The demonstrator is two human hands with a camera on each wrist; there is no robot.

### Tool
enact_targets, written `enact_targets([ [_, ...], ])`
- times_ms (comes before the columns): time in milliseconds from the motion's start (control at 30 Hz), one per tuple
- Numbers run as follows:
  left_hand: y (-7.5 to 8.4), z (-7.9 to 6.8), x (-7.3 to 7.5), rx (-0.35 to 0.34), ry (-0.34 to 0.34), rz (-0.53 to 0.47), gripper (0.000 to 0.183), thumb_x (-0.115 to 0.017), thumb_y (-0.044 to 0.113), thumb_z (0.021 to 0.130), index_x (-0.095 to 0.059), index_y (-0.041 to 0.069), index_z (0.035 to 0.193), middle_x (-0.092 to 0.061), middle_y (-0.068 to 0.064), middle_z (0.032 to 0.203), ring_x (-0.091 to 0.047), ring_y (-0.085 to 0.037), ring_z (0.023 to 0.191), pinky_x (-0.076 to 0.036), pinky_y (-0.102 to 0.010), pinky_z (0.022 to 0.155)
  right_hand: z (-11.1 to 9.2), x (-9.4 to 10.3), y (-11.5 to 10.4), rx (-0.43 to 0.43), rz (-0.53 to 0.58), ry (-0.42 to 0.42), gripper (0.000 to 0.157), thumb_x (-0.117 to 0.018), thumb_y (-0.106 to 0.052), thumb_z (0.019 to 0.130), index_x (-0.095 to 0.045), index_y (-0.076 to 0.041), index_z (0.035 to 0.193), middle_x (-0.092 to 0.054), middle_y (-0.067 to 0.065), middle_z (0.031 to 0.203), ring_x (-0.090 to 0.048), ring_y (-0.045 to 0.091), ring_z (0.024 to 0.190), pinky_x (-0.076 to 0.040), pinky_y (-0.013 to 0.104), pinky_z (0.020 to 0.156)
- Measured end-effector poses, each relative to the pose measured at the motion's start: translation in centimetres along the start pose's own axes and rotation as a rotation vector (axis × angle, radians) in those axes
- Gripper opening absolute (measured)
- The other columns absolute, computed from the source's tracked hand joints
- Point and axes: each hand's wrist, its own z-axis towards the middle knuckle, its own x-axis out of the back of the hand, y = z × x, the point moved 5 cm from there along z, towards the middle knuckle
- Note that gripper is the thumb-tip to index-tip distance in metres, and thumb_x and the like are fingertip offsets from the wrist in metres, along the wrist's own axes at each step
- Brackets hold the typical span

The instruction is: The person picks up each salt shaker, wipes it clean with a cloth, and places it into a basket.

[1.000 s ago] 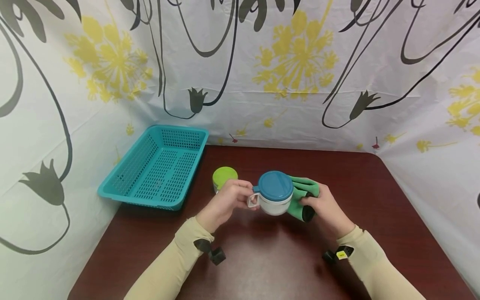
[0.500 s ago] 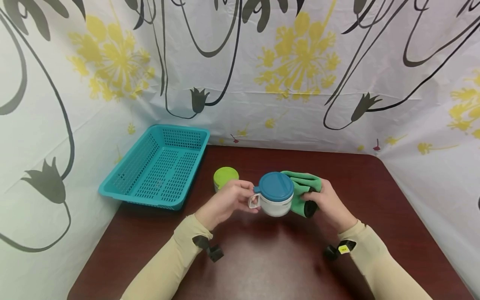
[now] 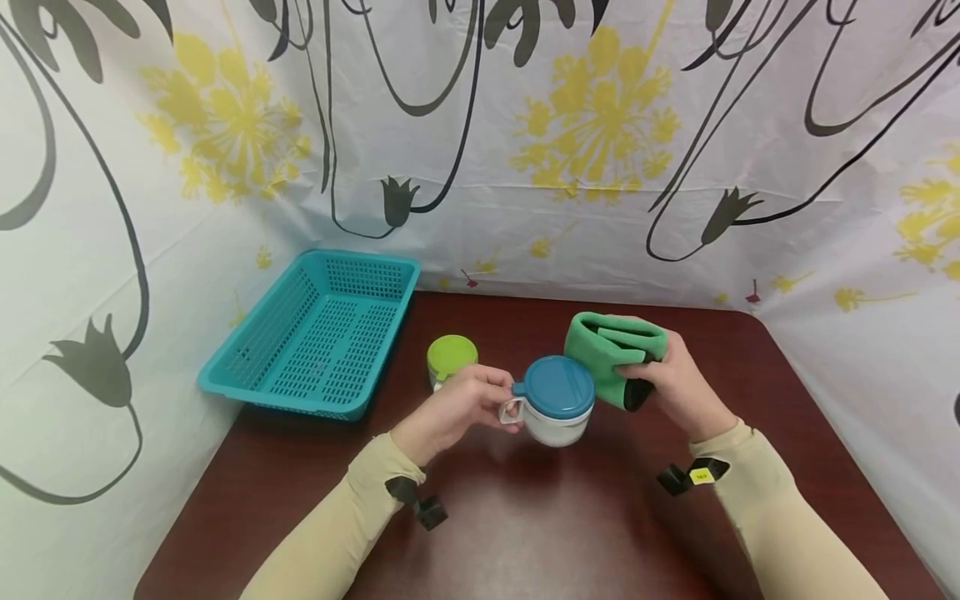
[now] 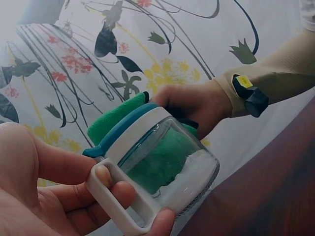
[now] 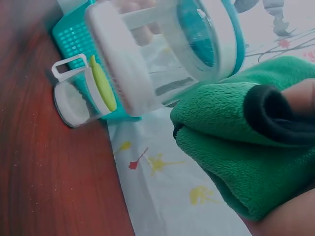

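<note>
My left hand (image 3: 465, 408) grips the white handle (image 4: 115, 201) of a clear glass jar (image 3: 557, 425) with a blue lid (image 3: 559, 387). The jar is held up above the table, and some white contents show low inside it in the left wrist view. Just right of it, my right hand (image 3: 678, 379) pinches a folded green cloth (image 3: 603, 354) with black edging. The cloth lies close against the jar's lid side in the right wrist view. Behind my left hand stands a second jar with a lime-green lid (image 3: 452, 354), its handle visible in the right wrist view (image 5: 69, 66).
A turquoise perforated basket (image 3: 315, 333) sits at the table's back left. The dark red-brown table (image 3: 510, 533) reaches back to a white patterned curtain (image 3: 480, 125) hanging behind and at both sides.
My right hand has lifted the cloth up and to the right, from behind the jar to its upper right side. The jar in my left hand has come slightly down and right.
</note>
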Motion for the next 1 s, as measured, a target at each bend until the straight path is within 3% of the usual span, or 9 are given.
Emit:
enact_targets([
  [267, 0.1, -0.1, -0.1, 0.002, 0.005, 0.014, 0.019, -0.058, 0.009, 0.09, -0.06, -0.006, 0.078, -0.06, -0.016, 0.074, -0.065, -0.031, 0.073, -0.058, -0.049, 0.079, -0.3, -0.7, 1.2, -0.016, -0.142, -0.074, 0.06, -0.064, 0.01, 0.088, -0.053, -0.007, 0.145, -0.057, 0.012, 0.142, -0.055, 0.026, 0.129, -0.049, 0.032, 0.099],
  [433, 0.6, -0.2, -0.1, -0.015, 0.013, 0.016, 0.02, -0.057, 0.009, 0.09, -0.059, -0.006, 0.077, -0.06, -0.016, 0.074, -0.065, -0.032, 0.073, -0.058, -0.049, 0.079, -0.4, -0.7, 2.6, -0.043, -0.147, -0.113, 0.067, -0.061, 0.014, 0.085, -0.053, -0.012, 0.146, -0.055, 0.011, 0.145, -0.051, 0.028, 0.133, -0.049, 0.032, 0.098],
  [700, 0.5, -0.2, -0.1, -0.023, 0.013, 0.012, 0.02, -0.059, 0.01, 0.089, -0.062, -0.006, 0.077, -0.061, -0.015, 0.072, -0.064, -0.03, 0.071, -0.059, -0.049, 0.078, -1.3, -1.0, 6.2, -0.142, -0.168, -0.142, 0.066, -0.059, 0.014, 0.082, -0.057, -0.014, 0.142, -0.061, 0.011, 0.136, -0.061, 0.029, 0.111, -0.054, 0.036, 0.089],
  [1000, 0.4, -0.3, -0.1, -0.028, 0.008, 0.019, 0.02, -0.059, 0.009, 0.089, -0.062, -0.006, 0.076, -0.06, -0.014, 0.071, -0.064, -0.029, 0.071, -0.058, -0.05, 0.078, -1.6, -1.2, 6.8, -0.15, -0.165, -0.13, 0.065, -0.058, 0.013, 0.082, -0.058, -0.014, 0.141, -0.062, 0.012, 0.133, -0.061, 0.03, 0.109, -0.054, 0.038, 0.089],
])
